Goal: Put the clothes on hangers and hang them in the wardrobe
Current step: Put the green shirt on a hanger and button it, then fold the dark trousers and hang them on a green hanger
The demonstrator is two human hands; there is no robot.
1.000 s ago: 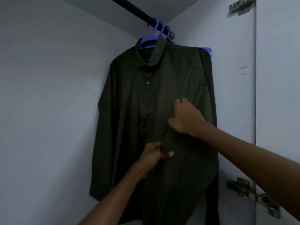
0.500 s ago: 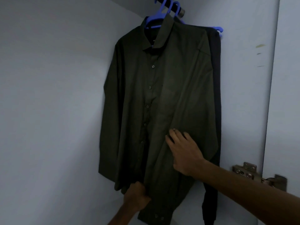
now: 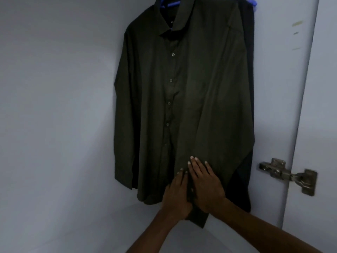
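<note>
Dark olive-green cotton-looking long-sleeved button-up shirt [image 3: 184, 99] hangs on a blue plastic hanger [image 3: 172, 4] inside the pale grey wardrobe [image 3: 54, 106], in its back right corner. We see only a strip of the hanger at the collar; the hook and the rail are cut off by the top edge. Shirt front faces us, buttons done up down the placket, collar folded down, both sleeves hanging straight at the sides.

Behind it, just to the right, we see a darker, near-black garment [image 3: 247, 92] hanging flat against the side wall, with a second blue hanger tip [image 3: 253, 2] poking out at the top right corner.

Our left hand [image 3: 176, 195] lies flat on the lower front of the shirt near the hem, fingers straight and together, holding nothing. Our right hand [image 3: 205, 183] lies flat just beside it, touching it along the side, fingers straight and slightly spread, palm pressed on the fabric, also holding nothing. Both hands sit on the right of the button line. The shirt tail hangs below the hands.

On the right we see the wardrobe's white door [image 3: 324, 88], open, with a metal cabinet hinge [image 3: 288, 174] joining it to the side wall.
</note>
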